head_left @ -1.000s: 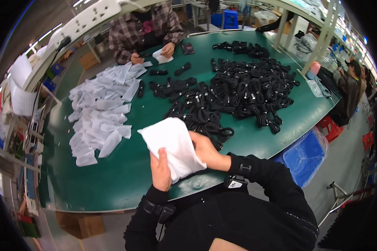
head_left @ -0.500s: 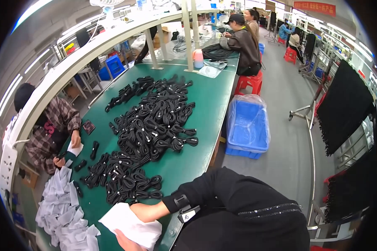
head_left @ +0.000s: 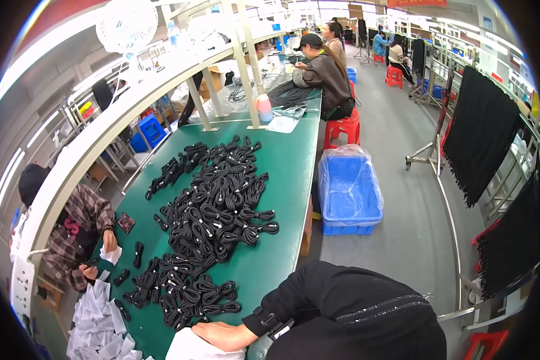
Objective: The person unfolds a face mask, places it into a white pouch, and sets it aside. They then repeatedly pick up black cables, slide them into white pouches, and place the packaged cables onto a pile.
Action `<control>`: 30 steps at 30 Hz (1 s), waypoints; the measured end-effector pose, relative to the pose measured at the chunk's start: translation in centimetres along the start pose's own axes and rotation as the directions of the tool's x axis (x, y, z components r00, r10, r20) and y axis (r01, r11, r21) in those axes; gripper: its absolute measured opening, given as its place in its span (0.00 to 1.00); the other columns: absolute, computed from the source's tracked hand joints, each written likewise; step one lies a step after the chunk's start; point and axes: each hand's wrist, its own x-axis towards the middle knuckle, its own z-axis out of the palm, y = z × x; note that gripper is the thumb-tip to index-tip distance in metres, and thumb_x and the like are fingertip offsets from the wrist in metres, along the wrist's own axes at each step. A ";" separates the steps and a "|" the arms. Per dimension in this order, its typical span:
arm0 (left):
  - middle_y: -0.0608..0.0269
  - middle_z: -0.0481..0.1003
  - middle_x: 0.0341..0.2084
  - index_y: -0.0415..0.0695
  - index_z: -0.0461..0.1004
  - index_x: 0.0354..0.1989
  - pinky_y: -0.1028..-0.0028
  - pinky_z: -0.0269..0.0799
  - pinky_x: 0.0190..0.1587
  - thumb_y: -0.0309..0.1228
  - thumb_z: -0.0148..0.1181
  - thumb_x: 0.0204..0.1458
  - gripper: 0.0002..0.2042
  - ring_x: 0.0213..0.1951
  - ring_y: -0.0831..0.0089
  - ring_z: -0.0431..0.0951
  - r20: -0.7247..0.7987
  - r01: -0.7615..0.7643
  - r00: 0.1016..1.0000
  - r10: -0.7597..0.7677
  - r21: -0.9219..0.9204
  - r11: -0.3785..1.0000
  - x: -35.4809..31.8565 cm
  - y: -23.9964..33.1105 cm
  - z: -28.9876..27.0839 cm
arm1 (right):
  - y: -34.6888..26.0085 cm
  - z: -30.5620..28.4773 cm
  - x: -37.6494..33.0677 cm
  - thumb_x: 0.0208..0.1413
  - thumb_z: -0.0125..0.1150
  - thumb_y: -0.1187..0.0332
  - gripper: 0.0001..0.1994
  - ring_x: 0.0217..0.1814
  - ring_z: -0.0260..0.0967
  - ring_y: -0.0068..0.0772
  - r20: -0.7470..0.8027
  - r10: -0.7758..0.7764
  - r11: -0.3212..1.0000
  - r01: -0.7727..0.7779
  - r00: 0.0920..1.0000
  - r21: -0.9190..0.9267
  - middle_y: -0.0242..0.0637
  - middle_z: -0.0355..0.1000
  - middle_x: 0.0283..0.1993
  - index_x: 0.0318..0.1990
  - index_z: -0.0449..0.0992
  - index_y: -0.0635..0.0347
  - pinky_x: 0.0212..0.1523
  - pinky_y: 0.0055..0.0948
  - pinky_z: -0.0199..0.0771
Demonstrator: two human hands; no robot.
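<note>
One hand [head_left: 225,335], its grip flat on a white pouch [head_left: 201,349].

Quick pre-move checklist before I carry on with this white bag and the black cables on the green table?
1. Hold on the white bag: right hand rests flat on top of it. Ok.
2. Left hand: out of the picture. Cannot tell.
3. Bag open or closed: mostly cut off by the lower edge. Cannot tell.
4. Cable bundles within reach: the nearest lie just ahead of the right hand on the green table. Ok.
5. View of the work: the head camera looks down the aisle, with the bag at the very bottom edge. Not ok.
6. Co-worker's hands across the table: apart from the right hand. Ok.
</note>
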 end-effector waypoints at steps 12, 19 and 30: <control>0.38 0.71 0.50 0.26 0.63 0.58 0.61 0.74 0.50 0.40 0.46 0.67 0.24 0.46 0.52 0.75 -0.045 -0.025 0.999 0.025 0.008 1.000 -1.2 1.9 0.6 | 1.2 1.2 -0.2 0.60 0.46 0.73 0.06 0.38 0.67 0.50 -0.103 -0.111 0.979 0.126 0.989 0.161 0.49 0.67 0.36 0.38 0.65 0.68 0.42 0.40 0.69; 0.37 0.69 0.54 0.28 0.59 0.62 0.58 0.73 0.53 0.41 0.45 0.67 0.26 0.50 0.49 0.74 -0.027 -0.093 0.995 0.091 -0.109 0.990 -2.1 2.1 0.8 | 1.6 1.9 -0.6 0.50 0.57 0.74 0.06 0.35 0.70 0.49 -0.128 -0.083 0.967 0.111 0.988 0.229 0.46 0.70 0.30 0.33 0.69 0.66 0.36 0.42 0.68; 0.39 0.67 0.57 0.33 0.59 0.65 0.56 0.69 0.56 0.44 0.47 0.65 0.28 0.57 0.51 0.71 0.136 -0.194 0.966 0.218 -0.174 0.966 0.4 -4.2 -1.2 | 0.7 0.4 -0.5 0.52 0.59 0.72 0.12 0.41 0.72 0.41 0.079 -0.222 0.962 0.206 0.972 0.177 0.44 0.74 0.37 0.44 0.74 0.65 0.43 0.36 0.71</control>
